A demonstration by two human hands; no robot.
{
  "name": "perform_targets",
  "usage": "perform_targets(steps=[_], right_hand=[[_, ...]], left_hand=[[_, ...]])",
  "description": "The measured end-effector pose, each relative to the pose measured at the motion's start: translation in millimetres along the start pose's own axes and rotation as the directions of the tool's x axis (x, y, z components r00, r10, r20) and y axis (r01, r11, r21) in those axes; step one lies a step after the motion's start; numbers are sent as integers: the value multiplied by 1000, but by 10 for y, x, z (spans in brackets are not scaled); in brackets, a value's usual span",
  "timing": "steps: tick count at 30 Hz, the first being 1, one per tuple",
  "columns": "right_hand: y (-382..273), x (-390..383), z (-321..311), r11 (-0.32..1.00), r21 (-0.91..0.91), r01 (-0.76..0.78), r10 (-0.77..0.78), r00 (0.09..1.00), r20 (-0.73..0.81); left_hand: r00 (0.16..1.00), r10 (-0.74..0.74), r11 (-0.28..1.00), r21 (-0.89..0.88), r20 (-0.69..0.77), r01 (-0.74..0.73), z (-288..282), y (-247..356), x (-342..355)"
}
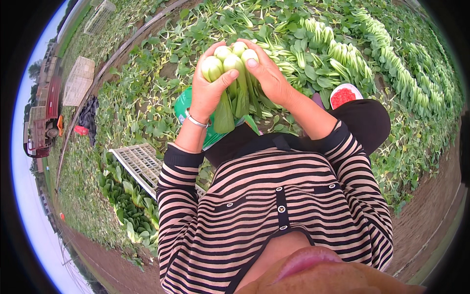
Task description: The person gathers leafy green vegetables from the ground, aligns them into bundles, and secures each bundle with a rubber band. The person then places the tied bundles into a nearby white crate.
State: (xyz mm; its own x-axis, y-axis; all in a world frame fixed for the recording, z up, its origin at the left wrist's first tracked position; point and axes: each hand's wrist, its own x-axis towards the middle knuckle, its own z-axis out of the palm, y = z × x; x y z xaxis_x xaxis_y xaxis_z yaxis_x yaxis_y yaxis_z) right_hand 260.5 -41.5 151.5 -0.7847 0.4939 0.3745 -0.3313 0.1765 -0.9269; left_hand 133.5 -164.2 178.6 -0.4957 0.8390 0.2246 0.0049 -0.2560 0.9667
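Note:
A bunch of bok choy (233, 66) is cupped between my two hands, pale bulbous bases up and away from me, green leaves hanging down toward my lap. My left hand (208, 88) wraps its left side, thumb across the front stalks. My right hand (268, 76) closes round the right side, thumb resting near the bases. The fingers behind the bunch are partly hidden. Below my left wrist lies a green plastic bag (183, 105), partly covered by my forearm and leg. Beside my right knee sits a white bowl (359, 93) of small red pieces.
Laid-out rows of bok choy (350, 59) stretch across the field to the far right. A pale plastic crate (139, 161) and more bok choy (129, 206) lie by my left arm. Farther left are another crate (78, 81), a dark cloth (88, 117) and a red vehicle (51, 100).

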Motion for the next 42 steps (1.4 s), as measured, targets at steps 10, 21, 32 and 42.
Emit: perform_targets(steps=[10,21,32,42], right_hand=[[-91,543,1380,974,211,81,-125,971,203],[1014,40,1405,857,-390,338,-141,881,452],[2308,-206,-251,825,-424,-375,332,927,-174],[2957,-625,-1040,371,-835,-407,505,843,-186]], left_hand=[[991,-6,868,492,-135,72,-1021,1263,-400],[902,-188,840,412,-389,353,-1234,81,-1211],[918,-129,789,522,-374,323,-1087,-183,-866],[901,-87,733,585,-426,347,-1142,-164,-882]])
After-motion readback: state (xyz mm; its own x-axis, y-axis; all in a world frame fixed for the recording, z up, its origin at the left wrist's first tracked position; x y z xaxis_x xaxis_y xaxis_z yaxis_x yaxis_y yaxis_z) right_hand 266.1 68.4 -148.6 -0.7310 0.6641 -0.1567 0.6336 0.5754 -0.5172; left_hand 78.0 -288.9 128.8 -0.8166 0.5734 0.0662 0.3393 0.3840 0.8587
